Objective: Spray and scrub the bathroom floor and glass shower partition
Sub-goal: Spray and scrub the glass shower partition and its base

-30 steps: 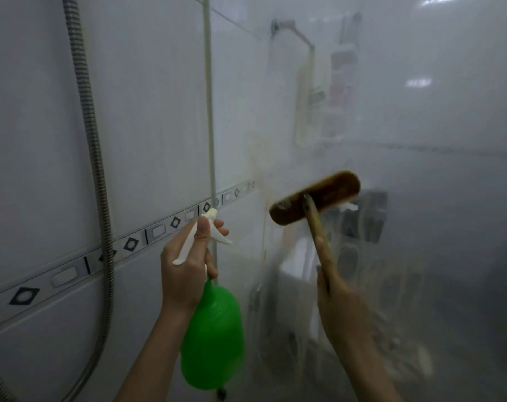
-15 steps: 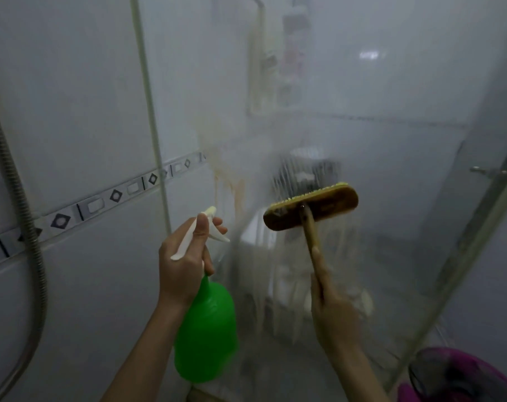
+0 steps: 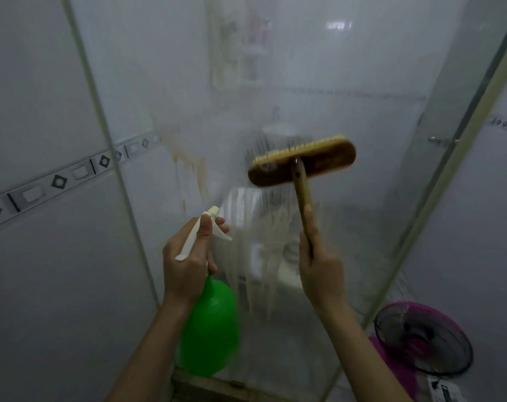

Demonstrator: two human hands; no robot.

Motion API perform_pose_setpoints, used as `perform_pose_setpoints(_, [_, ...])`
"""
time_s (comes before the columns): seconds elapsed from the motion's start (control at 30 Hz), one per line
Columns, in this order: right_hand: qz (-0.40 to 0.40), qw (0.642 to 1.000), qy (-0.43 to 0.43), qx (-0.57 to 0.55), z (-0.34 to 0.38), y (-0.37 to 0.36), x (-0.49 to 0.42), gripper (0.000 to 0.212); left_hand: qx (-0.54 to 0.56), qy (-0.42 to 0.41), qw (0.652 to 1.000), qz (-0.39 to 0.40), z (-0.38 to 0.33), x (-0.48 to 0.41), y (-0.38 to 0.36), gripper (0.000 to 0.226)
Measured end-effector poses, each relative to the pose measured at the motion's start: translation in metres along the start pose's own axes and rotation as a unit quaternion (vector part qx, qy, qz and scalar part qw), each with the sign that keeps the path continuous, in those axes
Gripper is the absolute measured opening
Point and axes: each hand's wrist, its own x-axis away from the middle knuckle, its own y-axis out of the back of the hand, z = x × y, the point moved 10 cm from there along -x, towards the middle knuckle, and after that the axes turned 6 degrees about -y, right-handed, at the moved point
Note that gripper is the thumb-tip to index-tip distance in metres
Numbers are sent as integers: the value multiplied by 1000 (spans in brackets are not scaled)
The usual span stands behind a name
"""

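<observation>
Curled round the white trigger, my left hand [image 3: 188, 262] holds the green spray bottle [image 3: 208, 329], its round body hanging below. My right hand [image 3: 319, 271] grips the wooden handle of the scrub brush [image 3: 301, 163], brown head and yellow bristles up against the streaked, foggy glass partition [image 3: 362, 227].

A home bathroom's shower corner.
White wall tiles [image 3: 43, 82] with a patterned border strip [image 3: 58, 181] at left; glass shower partition [image 3: 362, 82] across the centre.
</observation>
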Motion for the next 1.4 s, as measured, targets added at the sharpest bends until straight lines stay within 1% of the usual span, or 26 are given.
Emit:
perform_pose_setpoints(0.03, [-40,999,23,-16,15,12,-30,51,1,2,1000,0,0,1,-3,26])
perform_pose_setpoints(0.1, [-70,997,19,-35,21,21,-55,50,3,5,1000,3,0,3,-9,25])
perform_pose_setpoints(0.17, [-42,999,-10,-12,-3,11,-22,51,9,2,1000,10,-2,4,-15,25])
perform_pose_setpoints(0.2, [-17,999,-39,3,-23,4,14,53,12,-1,1000,13,-3,4,-17,25])
perform_pose_setpoints(0.27, [48,991,-126,16,-62,-5,87,65,16,-5,1000,18,-3,6,-21,29])
perform_pose_setpoints(0.3, [73,988,-136,22,-68,-6,106,69,18,-5,1000,20,-3,6,-23,29])
perform_pose_setpoints(0.33, [76,989,-122,25,-66,-5,106,68,21,-3,1000,22,-2,7,-24,28])
perform_pose_setpoints(0.4, [41,996,-65,38,-47,7,58,61,15,0,1000,27,0,8,-28,26])
perform_pose_setpoints(0.47, [-55,997,-22,41,-25,32,-1,53,6,-6,999,36,0,10,-33,25])
perform_pose_setpoints(0.5, [-89,995,-25,30,-24,41,-17,52,5,-11,999,40,0,11,-36,25])
perform_pose_setpoints(0.53, [-99,994,-45,26,-31,44,-18,53,7,-13,999,44,0,13,-38,25])
perform_pose_setpoints(0.57, [-91,993,-74,30,-46,42,-2,54,8,-14,999,48,0,14,-40,25])
perform_pose_setpoints(0.67, [-17,984,-175,31,-100,29,106,57,10,-9,998,58,3,18,-47,26])
perform_pose_setpoints(0.7, [11,977,-213,4,-110,28,133,61,14,-6,998,59,3,20,-50,27])
perform_pose_setpoints(0.73, [18,973,-227,-17,-112,30,140,65,18,-6,998,60,3,21,-52,27])
perform_pose_setpoints(0.77, [6,976,-217,-24,-107,36,126,68,19,-6,998,61,3,22,-55,28])
perform_pose_setpoints(0.8, [-17,979,-200,-19,-101,47,98,66,18,-5,998,64,4,23,-59,28])
perform_pose_setpoints(0.9, [-134,984,-117,-24,-76,99,1,55,14,-4,997,73,4,27,-68,30])
perform_pose_setpoints(0.93, [-155,982,-104,-26,-73,109,-13,54,12,-3,997,77,4,29,-70,31])
perform_pose_setpoints(0.97, [-154,982,-108,-21,-76,111,-12,53,11,-4,997,79,4,30,-72,32])
perform_pose_setpoints(1.03, [-115,986,-125,-7,-97,97,34,53,15,-7,997,79,2,32,-75,32])
perform_pose_setpoints(1.13, [16,978,-206,-19,-132,56,131,61,14,-7,997,80,3,36,-74,31])
perform_pose_setpoints(1.17, [40,977,-210,-25,-132,47,140,64,16,-5,997,78,4,36,-72,30])
perform_pose_setpoints(1.23, [41,985,-170,-4,-113,44,104,66,16,3,997,75,5,38,-69,29])
perform_pose_setpoints(1.33, [-8,997,-59,48,-68,54,16,57,0,4,998,67,6,38,-60,29])
perform_pose_setpoints(1.4, [-16,997,-42,62,-68,53,6,58,-8,-1,998,59,6,37,-51,32])
